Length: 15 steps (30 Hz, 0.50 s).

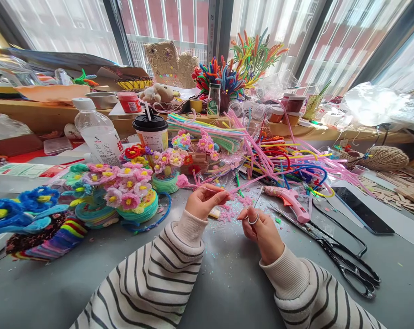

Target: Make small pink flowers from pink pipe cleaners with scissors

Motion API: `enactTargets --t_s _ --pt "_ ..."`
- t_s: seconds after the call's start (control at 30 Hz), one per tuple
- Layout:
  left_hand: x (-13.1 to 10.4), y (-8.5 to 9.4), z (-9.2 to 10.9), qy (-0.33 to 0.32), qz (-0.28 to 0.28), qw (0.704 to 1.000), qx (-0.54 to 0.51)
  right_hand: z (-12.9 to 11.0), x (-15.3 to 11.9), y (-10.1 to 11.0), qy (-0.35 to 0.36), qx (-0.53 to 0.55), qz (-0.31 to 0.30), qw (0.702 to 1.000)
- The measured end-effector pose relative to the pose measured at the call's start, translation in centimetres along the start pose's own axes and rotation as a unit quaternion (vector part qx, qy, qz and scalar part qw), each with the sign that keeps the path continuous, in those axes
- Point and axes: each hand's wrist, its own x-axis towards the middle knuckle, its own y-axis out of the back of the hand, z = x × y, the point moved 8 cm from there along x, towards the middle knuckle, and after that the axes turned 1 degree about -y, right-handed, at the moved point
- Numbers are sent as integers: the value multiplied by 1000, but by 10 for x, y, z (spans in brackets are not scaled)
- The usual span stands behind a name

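The left hand (207,201) pinches a pink chenille stem (195,185) between thumb and fingertips, its fluffy end (183,181) jutting left toward the potted chenille flowers (130,189). The right hand (262,230), fingers curled in, grips small metal scissors (258,198), blades pointing up. Between the 2 forearms the grey tabletop (234,292) lies open, specked with glitter. Beyond the hands, loose chenille stems (262,153) close off the room; on the right, a pink glue gun (296,208) and black-handled shears (344,260) crowd the right hand, a smartphone (363,210) farther out
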Motion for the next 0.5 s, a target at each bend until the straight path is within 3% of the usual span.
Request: enactTargets --t_s 0.17,0.27,0.37,0.5 --pt "-5 -1 11 -54 18 998 9 10 4 -22 -14 25 -129 991" --pt "-14 -4 23 -140 23 989 44 17 0 -37 -31 33 -218 975" --pt "-29 -10 39 -267 23 955 125 13 -8 -44 -11 3 -248 969" --pt "-48 -21 53 -408 -12 883 233 0 -16 -43 32 -34 -229 972"
